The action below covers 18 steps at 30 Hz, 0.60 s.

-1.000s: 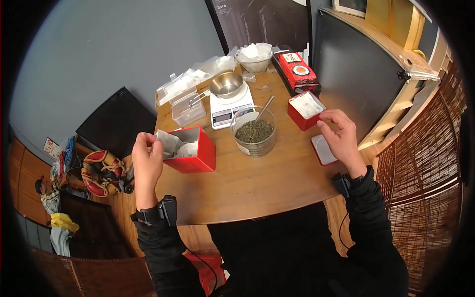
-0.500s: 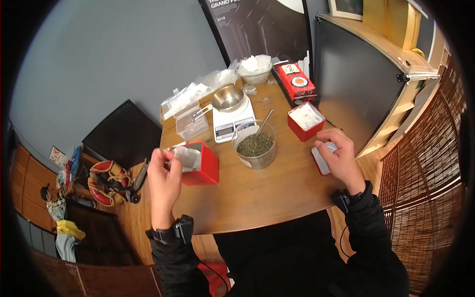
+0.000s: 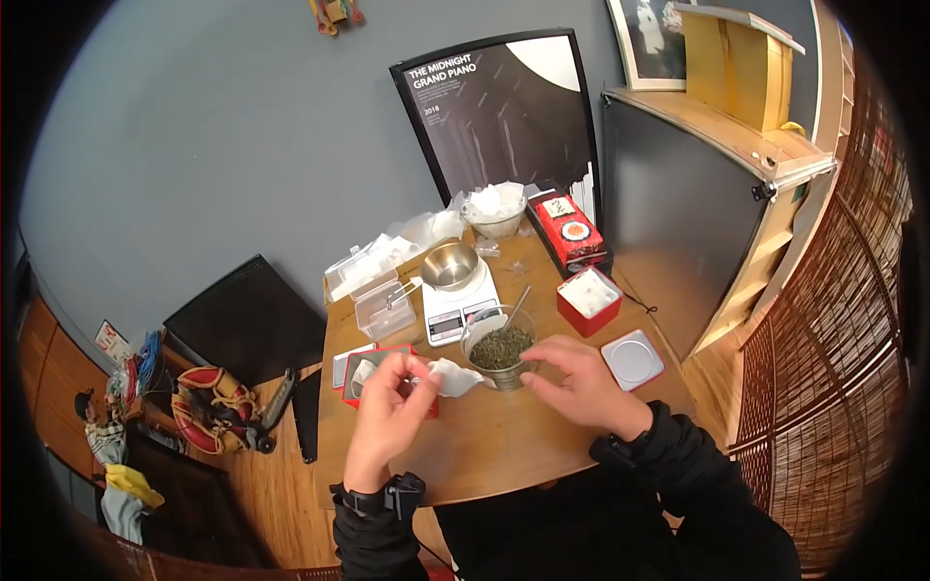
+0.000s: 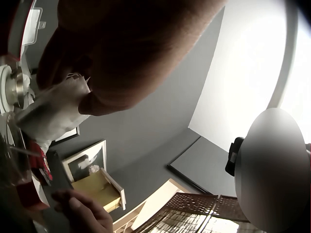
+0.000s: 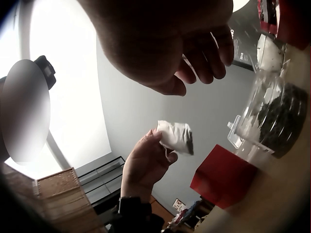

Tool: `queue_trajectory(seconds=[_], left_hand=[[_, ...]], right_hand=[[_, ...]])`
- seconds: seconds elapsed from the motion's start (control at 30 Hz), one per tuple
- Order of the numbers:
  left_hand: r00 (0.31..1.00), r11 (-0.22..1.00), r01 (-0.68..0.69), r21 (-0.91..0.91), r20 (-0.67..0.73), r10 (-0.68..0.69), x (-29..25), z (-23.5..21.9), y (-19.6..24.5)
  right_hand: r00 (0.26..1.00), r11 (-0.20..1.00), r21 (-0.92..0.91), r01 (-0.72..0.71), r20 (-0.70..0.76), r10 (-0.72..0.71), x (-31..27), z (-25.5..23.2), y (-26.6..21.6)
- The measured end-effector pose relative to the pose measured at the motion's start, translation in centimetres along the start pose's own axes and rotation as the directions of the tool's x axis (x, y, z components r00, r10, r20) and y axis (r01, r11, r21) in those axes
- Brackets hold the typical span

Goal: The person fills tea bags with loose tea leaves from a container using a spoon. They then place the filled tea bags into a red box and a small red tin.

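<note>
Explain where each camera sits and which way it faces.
Head: on the person's head, facing forward and down over the table; left hand, right hand and sleeves show.
Left wrist: on that wrist, facing past the close-up left hand toward a grey wall; the right hand shows low.
Right wrist: on that wrist, facing past the right hand toward the left hand and a red tin; both hands show.
Both wrist views share the white bag and a blurred oval, probably the person's head.
</note>
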<state>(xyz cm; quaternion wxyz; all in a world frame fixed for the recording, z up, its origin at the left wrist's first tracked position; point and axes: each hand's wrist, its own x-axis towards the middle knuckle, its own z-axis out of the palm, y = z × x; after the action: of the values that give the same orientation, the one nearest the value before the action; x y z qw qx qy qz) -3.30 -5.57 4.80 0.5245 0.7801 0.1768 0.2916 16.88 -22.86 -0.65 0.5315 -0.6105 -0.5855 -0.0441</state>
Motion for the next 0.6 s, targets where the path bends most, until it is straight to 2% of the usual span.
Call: queue_trajectory(seconds=[0.1,0.13,0.2,0.23,0.3,0.43,0.5,0.6], left_hand=[[0.996,0.995,0.069,-0.079,0.067,-0.063,0.4,0.3,-0.3],[0.996,0.995,0.065,-0.079,0.061,-0.06,0.6,0.5,-0.3],[0.993,0.984,0.064,-0.164,0.109,-0.047,1.0,0.7,-0.3],[0.993,0.984,0.061,-0.166,0.108,-0.043,1.2,0.7,-0.4],[0.99,0.979,0.076,-0.189,0.133,-0.051,1.9,0.8,-1.0],[0.988,0.97,0.089,-0.225,0.147,-0.056,2.5,1.7,-2.0],[0.991,0.962,0.053,-0.268,0.131,-0.018,2.4,2.4,-2.1],[0.992,0.945,0.011,-0.327,0.122,0.03,1.9,3.1,-2.8]], right_hand=[[0.975,0.962,0.19,-0.197,0.145,0.171,1.2,1.5,-1.2],[0.975,0.963,0.19,-0.192,0.147,0.165,1.4,2.1,-1.1],[0.94,0.848,0.411,-0.333,0.218,0.264,1.5,3.3,-0.5],[0.94,0.85,0.409,-0.331,0.217,0.262,1.2,3.9,0.1],[0.897,0.577,0.687,-0.442,0.346,0.275,0.9,4.8,0.9],[0.851,0.543,0.655,-0.525,0.411,0.328,0.4,4.4,0.5],[0.876,0.542,0.696,-0.472,0.302,0.375,0.2,4.7,0.5],[0.855,0.556,0.659,-0.506,0.302,0.421,0.0,4.5,0.5]])
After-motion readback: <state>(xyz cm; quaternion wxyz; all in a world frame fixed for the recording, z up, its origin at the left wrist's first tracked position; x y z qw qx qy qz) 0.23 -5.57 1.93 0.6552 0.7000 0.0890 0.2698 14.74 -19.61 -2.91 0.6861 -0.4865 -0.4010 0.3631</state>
